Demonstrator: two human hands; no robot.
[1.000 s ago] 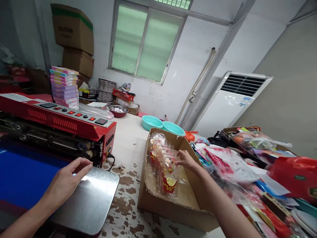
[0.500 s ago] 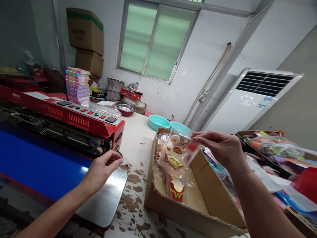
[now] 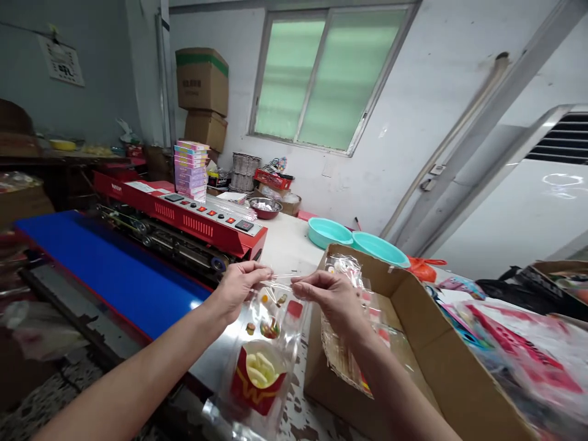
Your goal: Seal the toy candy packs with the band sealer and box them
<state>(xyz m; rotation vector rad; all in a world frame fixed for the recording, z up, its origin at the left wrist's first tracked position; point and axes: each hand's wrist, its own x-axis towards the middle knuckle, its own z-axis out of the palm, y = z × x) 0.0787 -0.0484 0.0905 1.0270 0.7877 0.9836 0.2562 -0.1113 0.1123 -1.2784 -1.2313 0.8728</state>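
My left hand (image 3: 239, 286) and my right hand (image 3: 327, 295) each pinch the top edge of a clear plastic bag (image 3: 265, 349), holding it up between them over the metal plate. Inside the bag are a red toy fries box with yellow sticks and several small toy food pieces. To the right stands an open cardboard box (image 3: 413, 343) with more of the same filled bags (image 3: 349, 272) leaning inside it. A red sealing machine (image 3: 202, 217) with a blue belt (image 3: 114, 269) runs along the left, just beyond my left hand.
Two teal basins (image 3: 353, 236) sit behind the box. Loose packaged goods (image 3: 514, 349) pile up at the right. A stack of pastel boxes (image 3: 190, 168), a metal bowl (image 3: 264, 207) and cartons (image 3: 202, 82) stand at the back. A white air conditioner (image 3: 528, 208) is at the far right.
My right hand lifted one bag out of the cardboard box and carried it left. My left hand left the metal plate and took the bag's other top corner. The view turned left.
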